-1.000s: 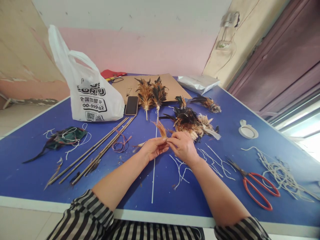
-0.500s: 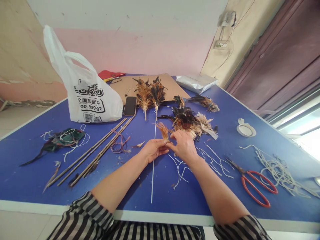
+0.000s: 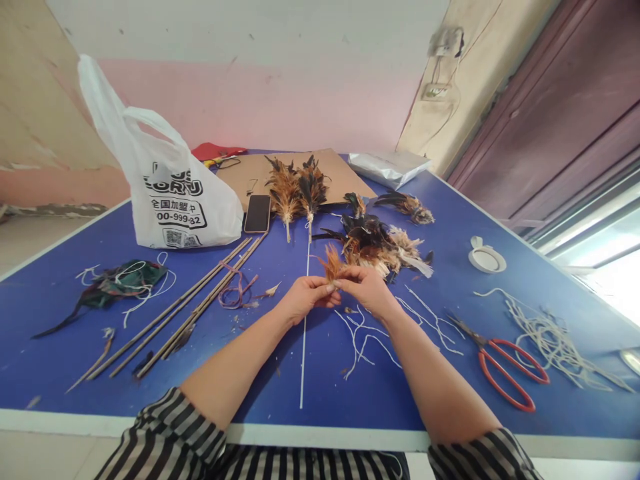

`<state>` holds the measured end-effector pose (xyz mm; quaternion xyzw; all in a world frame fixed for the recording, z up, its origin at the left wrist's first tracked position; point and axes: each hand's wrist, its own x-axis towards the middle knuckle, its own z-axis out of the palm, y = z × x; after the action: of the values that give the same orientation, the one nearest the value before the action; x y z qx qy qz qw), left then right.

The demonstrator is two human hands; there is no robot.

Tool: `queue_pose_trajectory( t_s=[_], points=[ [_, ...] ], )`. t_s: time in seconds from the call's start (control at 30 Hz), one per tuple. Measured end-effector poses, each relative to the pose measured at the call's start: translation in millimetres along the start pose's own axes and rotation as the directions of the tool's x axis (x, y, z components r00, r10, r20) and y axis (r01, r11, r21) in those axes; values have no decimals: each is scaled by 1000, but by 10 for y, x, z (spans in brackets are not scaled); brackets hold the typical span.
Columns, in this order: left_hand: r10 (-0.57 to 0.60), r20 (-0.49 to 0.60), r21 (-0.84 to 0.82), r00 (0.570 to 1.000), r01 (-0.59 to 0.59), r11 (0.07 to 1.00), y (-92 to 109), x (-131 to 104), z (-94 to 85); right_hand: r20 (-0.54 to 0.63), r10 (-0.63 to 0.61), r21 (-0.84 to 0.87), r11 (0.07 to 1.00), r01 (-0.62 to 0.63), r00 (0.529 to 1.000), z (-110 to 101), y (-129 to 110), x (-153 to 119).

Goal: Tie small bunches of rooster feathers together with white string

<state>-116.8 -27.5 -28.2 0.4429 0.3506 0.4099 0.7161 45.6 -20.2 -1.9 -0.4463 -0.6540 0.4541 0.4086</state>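
A small tuft of orange-brown feathers (image 3: 331, 261) points up and away between my hands. My left hand (image 3: 311, 293) pinches its base between thumb and fingers. From the other side, my right hand (image 3: 364, 288) closes on the same base, its fingertips meeting the left ones. Just beyond my right hand lies a loose heap of black, brown and cream feathers (image 3: 373, 237). Two feather bundles (image 3: 285, 193) tied with string on short sticks rest farther back. Cut pieces of white string (image 3: 356, 340) lie below and to the right of my hands.
Thin sticks (image 3: 200, 300) and a purple cord (image 3: 235, 293) lie left, near dark green cloth (image 3: 135, 279). A white plastic bag (image 3: 185, 193) stands behind, beside a phone (image 3: 257, 213). To the right are red-handled scissors (image 3: 505, 370), a tape roll (image 3: 486, 257) and tangled string (image 3: 545, 337).
My right fingers have shifted along the tuft's base, and more of the orange feathers now shows above my hands. Both hands stay in nearly the same place; the view has moved slightly.
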Motion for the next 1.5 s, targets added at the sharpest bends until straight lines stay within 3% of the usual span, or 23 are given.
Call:
queue_pose_trajectory(
  t_s=[0.13, 0.27, 0.37, 0.53, 0.73, 1.03, 1.13, 1.33, 1.5],
  points=[
    [48, -65, 13, 997, -47, 999, -20, 9, 37, -70, 24, 3, 1000, -24, 997, 36, 47, 20],
    [111, -160, 80, 981, -99, 992, -33, 19, 66, -151, 14, -122, 992, -33, 988, 96, 32, 31],
    [137, -192, 104, 972, -118, 988, -39, 28, 70, -152, 13, -144, 989, -35, 988, 130, 0, 27],
    [114, -199, 100, 973, -96, 990, -55, 58, 18, 35, 39, -122, 992, -34, 999, -26, -13, 12],
    [62, -263, 35, 963, -54, 998, -104, 124, -87, 181, 86, -420, 907, -2, 980, -365, -74, -11],
    [71, -251, 6, 965, -71, 997, -113, 135, -88, 375, 199, -637, 765, 95, 906, -221, -127, -126],
    [63, -269, 12, 961, -62, 998, -111, 136, -79, 328, 217, -693, 717, 78, 920, -254, -100, -239],
    [25, -256, 9, 966, -23, 1000, -98, 115, -26, 95, 303, -811, 576, -103, 948, -397, -14, -448],
    [24, -248, 25, 969, -19, 1000, -96, 93, 2, -134, 318, -870, 415, -265, 938, -211, 106, -496]
  ],
)
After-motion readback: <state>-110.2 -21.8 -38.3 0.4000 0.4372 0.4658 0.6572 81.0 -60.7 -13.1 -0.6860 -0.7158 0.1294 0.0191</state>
